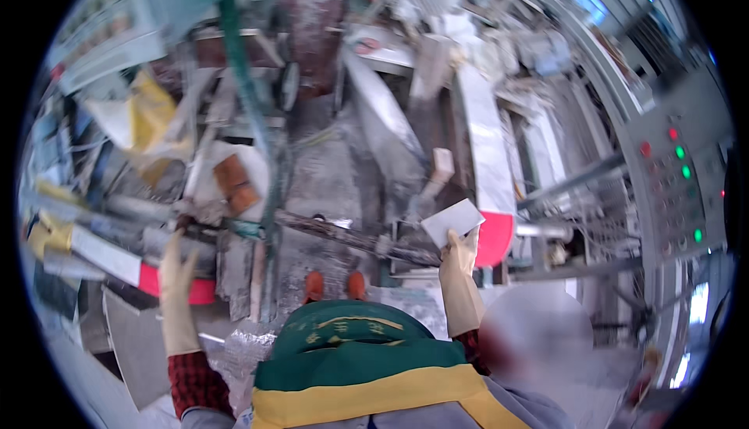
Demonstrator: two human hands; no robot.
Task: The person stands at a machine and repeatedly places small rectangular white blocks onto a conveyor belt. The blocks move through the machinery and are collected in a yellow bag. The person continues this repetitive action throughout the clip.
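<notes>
My right hand (459,256), in a pale yellow rubber glove, grips a small white rectangular tile piece (452,220) by its lower edge, held up in front of me. My left hand (176,265), gloved the same way, hangs out to the left with its fingers apart and nothing in it, just above a grey bar with a red end (168,284). Between the hands a dirty metal rail (351,238) runs across. My green and yellow apron (355,366) and orange shoes (334,284) show below.
A long white slab with a red end (491,187) lies on the machine bed to the right. A control panel with red and green lamps (679,187) stands far right. Yellow sacks (152,117) and a brown block (234,183) clutter the left. A green post (246,93) rises ahead.
</notes>
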